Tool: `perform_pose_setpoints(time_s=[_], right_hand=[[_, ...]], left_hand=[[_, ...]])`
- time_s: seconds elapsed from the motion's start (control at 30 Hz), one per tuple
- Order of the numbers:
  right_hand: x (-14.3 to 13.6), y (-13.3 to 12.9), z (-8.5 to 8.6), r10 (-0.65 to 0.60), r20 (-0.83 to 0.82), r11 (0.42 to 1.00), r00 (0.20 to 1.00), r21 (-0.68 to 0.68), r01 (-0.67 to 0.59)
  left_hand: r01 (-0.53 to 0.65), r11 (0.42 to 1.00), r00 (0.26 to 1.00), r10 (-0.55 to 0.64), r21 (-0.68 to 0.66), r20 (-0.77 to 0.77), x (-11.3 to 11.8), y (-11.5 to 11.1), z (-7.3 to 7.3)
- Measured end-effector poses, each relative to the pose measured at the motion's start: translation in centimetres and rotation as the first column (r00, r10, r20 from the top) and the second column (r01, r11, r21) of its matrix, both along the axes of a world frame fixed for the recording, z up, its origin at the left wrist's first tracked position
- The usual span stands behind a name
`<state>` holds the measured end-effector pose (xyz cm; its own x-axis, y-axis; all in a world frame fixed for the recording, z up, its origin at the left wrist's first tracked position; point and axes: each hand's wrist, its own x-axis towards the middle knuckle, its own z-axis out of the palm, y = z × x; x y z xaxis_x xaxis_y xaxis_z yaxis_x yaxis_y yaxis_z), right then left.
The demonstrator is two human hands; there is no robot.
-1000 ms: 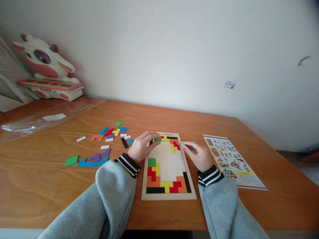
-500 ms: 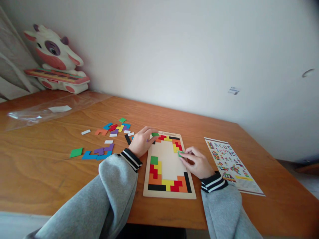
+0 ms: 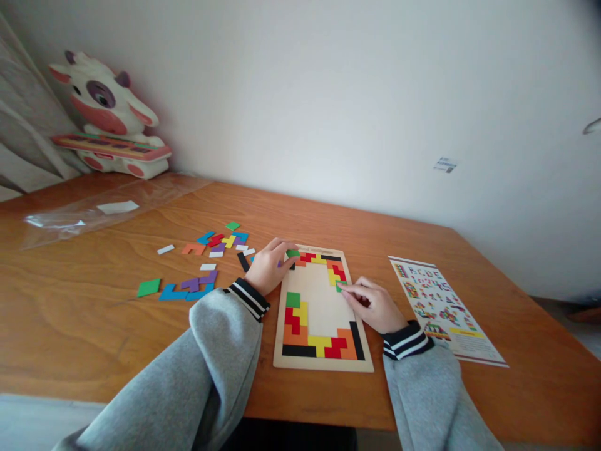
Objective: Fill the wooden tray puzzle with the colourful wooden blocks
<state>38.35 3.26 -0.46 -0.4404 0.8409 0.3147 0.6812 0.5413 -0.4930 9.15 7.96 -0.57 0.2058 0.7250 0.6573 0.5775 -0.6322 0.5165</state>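
My left hand [image 3: 265, 268] is at the board's far left corner, thumb and fingers pinched on a green puzzle piece [image 3: 293, 253]. At the right side, my right hand [image 3: 376, 305] has its fingertips closed together on a small green square piece [image 3: 339, 286], against the yellow piece [image 3: 331, 277] there. Both hands are over the wooden puzzle board [image 3: 323, 365]. Black, orange, red and yellow pieces line parts of its frame. Another green square [image 3: 293, 300] sits along the left side. The board's middle shows bare wood.
Loose coloured pieces, including a green parallelogram [image 3: 149, 287] and a purple piece [image 3: 190, 285], lie left of the board. A printed pattern sheet [image 3: 446, 307] is on the right. Farther back are a clear plastic bag [image 3: 70, 222] and a cow-shaped toy keyboard [image 3: 113, 147].
My right hand has brought its green piece down onto the board beside the yellow piece, its fingers now flatter. My left hand stays almost still with its green piece. The view shifts slightly.
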Motion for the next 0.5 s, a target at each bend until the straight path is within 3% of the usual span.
perform_pose_setpoints(time_s=[0.17,0.3,0.5], right_hand=[[-0.2,0.0,0.2,-0.023,-0.027,0.999,0.999,-0.032,0.022],[-0.1,0.0,0.1,-0.076,-0.077,0.996,0.994,-0.054,0.072],[-0.2,0.1,0.0,-0.152,-0.114,0.988,0.982,-0.025,0.15]], left_hand=[[0.059,0.998,0.996,-0.057,0.029,-0.065,-0.3,0.0,0.0],[0.13,0.99,0.984,-0.123,0.053,-0.126,-2.0,0.2,0.2],[-0.008,0.996,0.994,0.018,0.086,-0.108,-3.7,0.3,0.7]])
